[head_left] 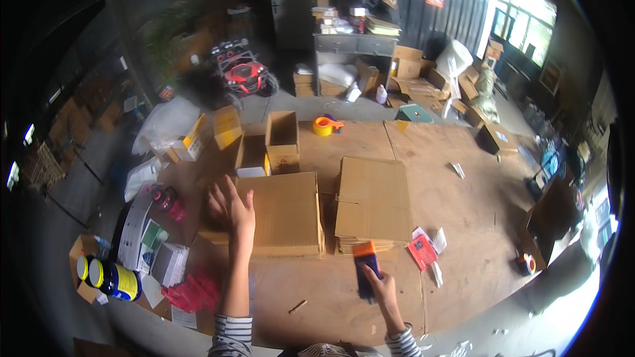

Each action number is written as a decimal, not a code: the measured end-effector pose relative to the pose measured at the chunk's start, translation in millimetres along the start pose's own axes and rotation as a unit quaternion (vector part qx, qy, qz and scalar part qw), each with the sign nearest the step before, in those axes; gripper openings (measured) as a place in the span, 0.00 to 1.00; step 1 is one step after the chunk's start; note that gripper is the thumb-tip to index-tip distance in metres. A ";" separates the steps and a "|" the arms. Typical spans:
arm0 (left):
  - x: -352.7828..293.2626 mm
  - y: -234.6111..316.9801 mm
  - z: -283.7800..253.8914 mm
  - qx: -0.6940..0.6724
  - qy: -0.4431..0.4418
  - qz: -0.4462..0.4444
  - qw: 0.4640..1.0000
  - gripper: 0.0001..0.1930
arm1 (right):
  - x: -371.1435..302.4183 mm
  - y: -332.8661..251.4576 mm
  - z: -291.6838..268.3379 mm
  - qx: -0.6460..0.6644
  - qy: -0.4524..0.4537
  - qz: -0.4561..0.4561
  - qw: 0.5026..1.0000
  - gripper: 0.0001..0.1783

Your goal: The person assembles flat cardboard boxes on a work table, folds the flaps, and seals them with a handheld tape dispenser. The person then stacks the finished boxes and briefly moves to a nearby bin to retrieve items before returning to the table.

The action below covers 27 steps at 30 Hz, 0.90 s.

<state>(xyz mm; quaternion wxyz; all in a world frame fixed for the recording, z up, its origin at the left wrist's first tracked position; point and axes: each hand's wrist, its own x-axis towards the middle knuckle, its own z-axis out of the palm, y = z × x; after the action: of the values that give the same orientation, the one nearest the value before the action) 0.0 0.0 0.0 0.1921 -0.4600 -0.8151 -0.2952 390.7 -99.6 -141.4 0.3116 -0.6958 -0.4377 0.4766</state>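
Note:
My left hand [235, 211] is raised with its fingers spread, at the left edge of a brown cardboard box [281, 211] lying on the table. Whether the fingertips touch the cardboard I cannot tell. In my right hand [383, 289] is a flat, oblong dark blue thing with an orange end [365, 268]; its kind is not clear. My thumb rests across its face. Just beyond it lies a stack of flattened cardboard boxes [372, 198]. A red-and-white packet [422, 252] is on the table to the right of that stack.
Behind the box stand open cartons [283, 139] and an orange-yellow tape dispenser [325, 125]. At the left are yellow-lidded jars [119, 281], red plastic [195, 291] and a pink bottle [169, 205]. A tape roll [526, 264] sits near the right edge of the wooden table [463, 192].

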 end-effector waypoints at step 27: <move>-360.7 344.6 -72.9 -0.662 -0.409 0.446 0.443 0.35 | 97.8 212.6 -261.4 -0.454 0.379 -0.057 0.805 0.34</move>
<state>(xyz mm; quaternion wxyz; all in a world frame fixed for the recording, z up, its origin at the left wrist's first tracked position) 482.0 -138.8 -51.2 -0.4211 -0.8148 -0.0388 -0.3967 717.5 -105.2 -268.6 0.1281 -0.8568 -0.4901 -0.0962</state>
